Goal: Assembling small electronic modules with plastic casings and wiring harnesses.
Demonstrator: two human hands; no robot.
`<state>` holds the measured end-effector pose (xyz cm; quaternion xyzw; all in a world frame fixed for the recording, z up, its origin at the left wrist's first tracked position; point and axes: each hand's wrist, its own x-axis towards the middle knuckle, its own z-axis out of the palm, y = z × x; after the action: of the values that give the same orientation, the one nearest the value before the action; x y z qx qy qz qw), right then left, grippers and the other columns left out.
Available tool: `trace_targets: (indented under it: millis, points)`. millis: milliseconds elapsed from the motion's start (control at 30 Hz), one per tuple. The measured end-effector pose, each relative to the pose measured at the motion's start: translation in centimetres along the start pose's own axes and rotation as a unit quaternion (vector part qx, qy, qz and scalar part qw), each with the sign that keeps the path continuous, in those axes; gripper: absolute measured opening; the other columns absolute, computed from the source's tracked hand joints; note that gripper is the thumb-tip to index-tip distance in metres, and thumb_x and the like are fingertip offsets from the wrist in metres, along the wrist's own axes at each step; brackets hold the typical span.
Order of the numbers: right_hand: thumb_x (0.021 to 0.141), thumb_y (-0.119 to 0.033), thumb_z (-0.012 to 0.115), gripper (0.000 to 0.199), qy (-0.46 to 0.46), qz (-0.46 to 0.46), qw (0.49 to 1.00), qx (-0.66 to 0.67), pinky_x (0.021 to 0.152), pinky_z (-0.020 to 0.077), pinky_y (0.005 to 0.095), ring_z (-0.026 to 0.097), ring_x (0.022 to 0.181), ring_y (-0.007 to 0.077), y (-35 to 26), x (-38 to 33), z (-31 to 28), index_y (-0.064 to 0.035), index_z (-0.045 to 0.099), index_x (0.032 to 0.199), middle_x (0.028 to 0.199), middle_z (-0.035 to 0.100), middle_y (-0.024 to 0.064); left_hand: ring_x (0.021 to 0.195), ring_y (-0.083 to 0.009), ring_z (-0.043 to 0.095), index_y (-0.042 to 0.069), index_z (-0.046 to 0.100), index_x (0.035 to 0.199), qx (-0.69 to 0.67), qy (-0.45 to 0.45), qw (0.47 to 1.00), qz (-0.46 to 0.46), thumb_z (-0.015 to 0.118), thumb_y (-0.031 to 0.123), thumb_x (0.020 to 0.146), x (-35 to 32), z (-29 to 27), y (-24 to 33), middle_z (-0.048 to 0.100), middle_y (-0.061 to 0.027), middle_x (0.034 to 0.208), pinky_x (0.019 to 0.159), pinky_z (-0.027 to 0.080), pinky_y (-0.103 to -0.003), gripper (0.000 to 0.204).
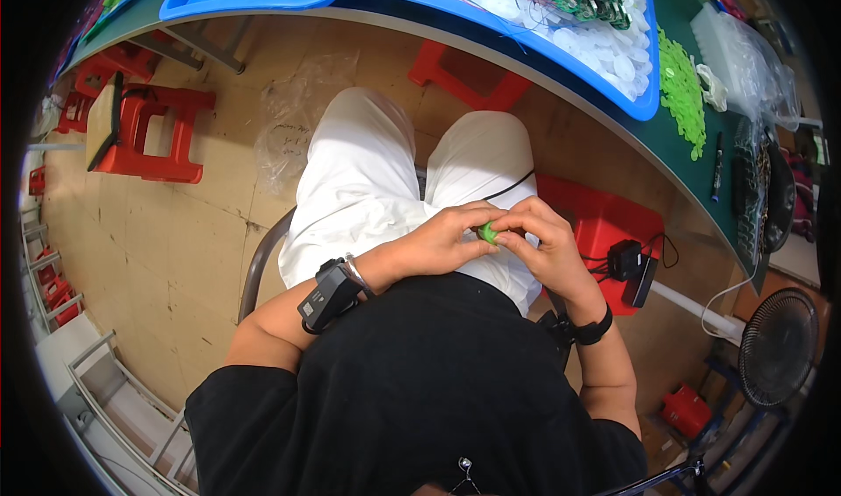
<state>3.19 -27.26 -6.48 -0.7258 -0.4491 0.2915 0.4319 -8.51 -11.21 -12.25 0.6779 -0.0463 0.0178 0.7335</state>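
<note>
Left hand (442, 242) and right hand (539, 238) pinch green disc (487, 232).

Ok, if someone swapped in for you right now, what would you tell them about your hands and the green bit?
Left hand and right hand: both pinch one small green part over the lap.
Supplies: green parts pile on the table; white discs in the blue tray.
Done: one part picked up, in hand.
Left: cannot tell how far the work on it has got.
</note>
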Motion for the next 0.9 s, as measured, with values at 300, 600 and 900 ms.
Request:
trace_targets:
  millis: [300, 600, 900]
  points:
    - [0.083, -0.003, 0.068, 0.01, 0.006, 0.052, 0.994, 0.096, 0.072, 0.0476, 0.0275, 0.057, 0.083, 0.0133, 0.73, -0.38, 0.21, 0.0003, 0.065, 0.092, 0.091, 0.057, 0.0047, 0.106, -0.0249, 0.057, -0.002, 0.058, 0.115, -0.008, 0.012, 1.0, -0.025, 0.069, 0.006, 0.084, 0.02, 0.1, 0.18, 0.059, -0.0126, 0.111, 0.092, 0.045, -0.035, 0.033]
    - [0.084, -0.007, 0.068, 0.011, -0.007, 0.074, 0.994, 0.075, 0.07, 0.0457, 0.0275, 0.055, 0.077, 0.0145, 0.64, 0.02, -0.05, -0.0011, 0.066, 0.094, 0.088, 0.058, 0.0048, 0.105, -0.0252, 0.057, -0.002, 0.057, 0.118, 0.006, -0.005, 1.0, -0.025, 0.067, 0.005, 0.085, -0.02, 0.1, 0.28, 0.059, -0.0128, 0.111, 0.092, 0.045, -0.034, 0.036]
    - [0.083, -0.006, 0.068, 0.01, -0.007, 0.074, 0.994, 0.083, 0.069, 0.0449, 0.0273, 0.054, 0.076, 0.0146, 0.62, 0.06, -0.38, -0.0006, 0.066, 0.092, 0.086, 0.057, 0.0047, 0.11, -0.0254, 0.053, -0.001, 0.054, 0.124, 0.0, -0.031, 0.999, -0.016, 0.065, 0.005, 0.086, -0.03, 0.23, 0.07, 0.054, -0.0141, 0.115, 0.095, 0.042, -0.034, 0.039]
